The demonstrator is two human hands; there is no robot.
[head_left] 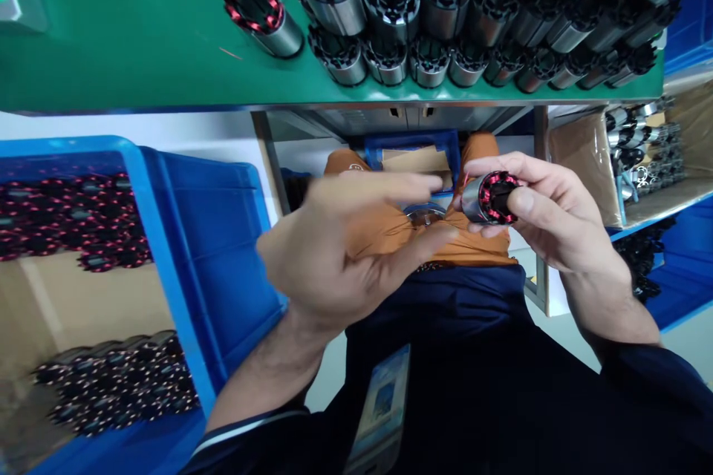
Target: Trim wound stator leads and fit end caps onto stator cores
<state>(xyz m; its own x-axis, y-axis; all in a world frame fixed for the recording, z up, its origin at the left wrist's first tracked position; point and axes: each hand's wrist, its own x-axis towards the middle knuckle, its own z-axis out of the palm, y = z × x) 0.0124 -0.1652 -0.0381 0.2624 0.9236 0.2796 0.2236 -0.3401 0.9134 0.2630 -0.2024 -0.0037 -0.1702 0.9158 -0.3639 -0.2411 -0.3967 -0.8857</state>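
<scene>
Right grip [560, 219] clamped on red-wound metal cylinder [483, 199]; left grip [339, 249] blurred, spread apart.

Left forearm [272, 367] angles in from around 7 o'clock. Left hand [339, 245] is pretty blurry, fingers stretched out toward 3 and the thumb well apart below them, aimed more at 2. Right forearm [607, 308] slants in from 4ish, with the right hand [557, 215] pointing toward 10, fingers curled and thumb pressed in, gripping.
</scene>
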